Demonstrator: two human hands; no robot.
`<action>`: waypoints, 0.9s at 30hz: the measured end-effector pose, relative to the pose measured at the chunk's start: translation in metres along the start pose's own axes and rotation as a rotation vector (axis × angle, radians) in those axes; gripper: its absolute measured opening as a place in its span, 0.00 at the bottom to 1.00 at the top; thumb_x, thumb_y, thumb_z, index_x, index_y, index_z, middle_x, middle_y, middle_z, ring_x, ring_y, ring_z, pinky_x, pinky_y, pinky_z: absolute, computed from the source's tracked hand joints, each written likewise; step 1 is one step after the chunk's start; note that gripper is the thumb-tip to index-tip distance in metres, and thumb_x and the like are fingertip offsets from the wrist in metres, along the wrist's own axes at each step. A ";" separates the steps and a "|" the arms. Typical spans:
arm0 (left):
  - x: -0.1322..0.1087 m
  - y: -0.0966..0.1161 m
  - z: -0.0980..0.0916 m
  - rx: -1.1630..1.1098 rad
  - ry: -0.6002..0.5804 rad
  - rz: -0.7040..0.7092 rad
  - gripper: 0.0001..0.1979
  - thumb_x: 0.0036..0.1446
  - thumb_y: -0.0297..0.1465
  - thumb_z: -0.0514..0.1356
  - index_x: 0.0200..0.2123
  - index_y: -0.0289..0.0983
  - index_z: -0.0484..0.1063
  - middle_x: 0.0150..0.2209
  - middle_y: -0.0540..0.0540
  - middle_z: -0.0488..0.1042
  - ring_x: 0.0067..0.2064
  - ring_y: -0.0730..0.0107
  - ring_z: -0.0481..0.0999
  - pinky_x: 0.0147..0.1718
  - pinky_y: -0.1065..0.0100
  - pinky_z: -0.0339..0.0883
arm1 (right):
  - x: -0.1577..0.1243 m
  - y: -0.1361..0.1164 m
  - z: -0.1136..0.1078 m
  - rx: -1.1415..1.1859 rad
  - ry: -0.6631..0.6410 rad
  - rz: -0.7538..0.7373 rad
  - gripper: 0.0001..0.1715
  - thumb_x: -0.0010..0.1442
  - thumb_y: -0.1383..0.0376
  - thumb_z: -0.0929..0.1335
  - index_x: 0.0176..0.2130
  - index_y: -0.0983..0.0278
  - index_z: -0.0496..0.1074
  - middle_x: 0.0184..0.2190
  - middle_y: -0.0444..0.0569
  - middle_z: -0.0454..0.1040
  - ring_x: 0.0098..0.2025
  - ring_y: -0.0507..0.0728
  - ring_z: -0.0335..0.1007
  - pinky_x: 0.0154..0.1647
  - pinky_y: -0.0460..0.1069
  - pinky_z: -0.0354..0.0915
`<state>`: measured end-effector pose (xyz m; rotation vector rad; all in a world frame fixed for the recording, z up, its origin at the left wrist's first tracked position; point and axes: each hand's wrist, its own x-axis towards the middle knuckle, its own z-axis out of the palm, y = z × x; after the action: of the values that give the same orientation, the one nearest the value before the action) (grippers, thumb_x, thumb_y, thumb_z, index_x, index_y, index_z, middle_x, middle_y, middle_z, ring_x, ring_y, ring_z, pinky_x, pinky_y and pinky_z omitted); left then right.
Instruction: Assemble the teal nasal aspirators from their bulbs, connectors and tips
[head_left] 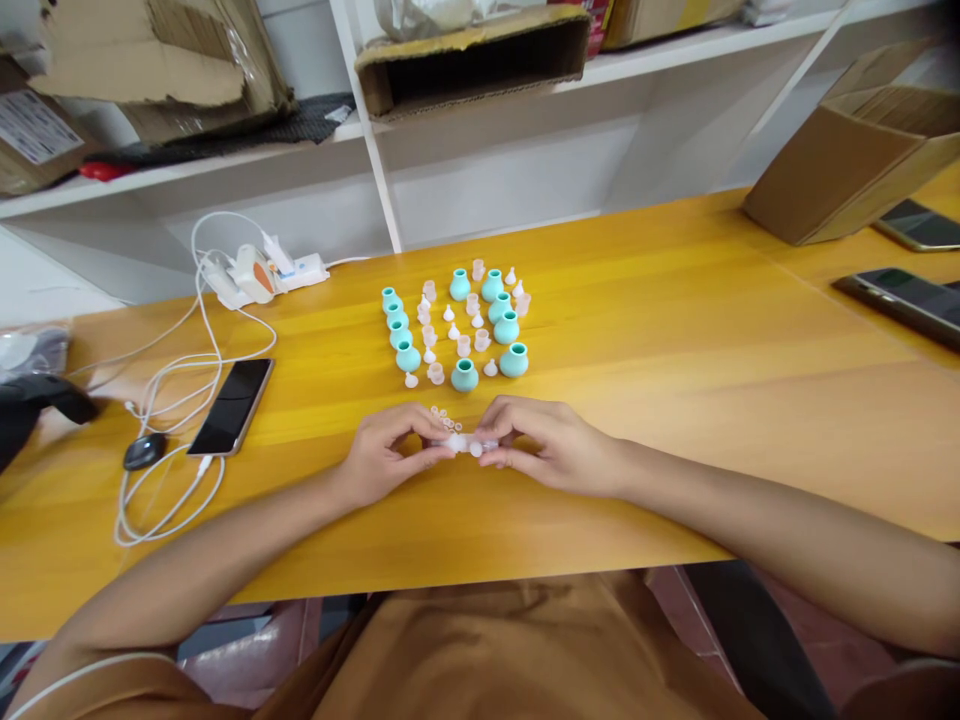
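My left hand (386, 452) and my right hand (559, 442) meet over the near part of the table, fingers closed in a pinch. Between them they hold small whitish translucent plastic parts (466, 443); whether these are joined, I cannot tell. Several small clear rings (448, 422) lie just beyond my fingertips. Farther off stand several turquoise little pots (465, 375) with round bellies and open necks. Among them are pale pinkish small cups (436, 373) and white funnel-shaped pieces (490, 368).
At the left, a phone (231, 408) lies beside white cables (166, 400), a black mouse-like object (144, 452) and a power strip (304, 270). Shelves with cardboard boxes (472, 65) line the back. An open carton (840, 170) and more phones (911, 300) are at the right.
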<state>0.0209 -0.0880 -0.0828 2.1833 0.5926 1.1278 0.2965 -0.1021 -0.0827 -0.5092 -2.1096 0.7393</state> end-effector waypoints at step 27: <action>-0.001 0.006 0.000 0.247 -0.092 0.273 0.12 0.65 0.24 0.68 0.49 0.40 0.72 0.42 0.44 0.81 0.42 0.66 0.84 0.40 0.66 0.80 | -0.003 -0.008 0.006 -0.175 0.012 -0.168 0.02 0.74 0.66 0.71 0.46 0.63 0.74 0.43 0.53 0.81 0.43 0.54 0.83 0.44 0.47 0.80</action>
<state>0.0210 -0.0933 -0.0790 2.5749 0.4200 1.1321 0.2925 -0.1116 -0.0817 -0.4220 -2.1859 0.4574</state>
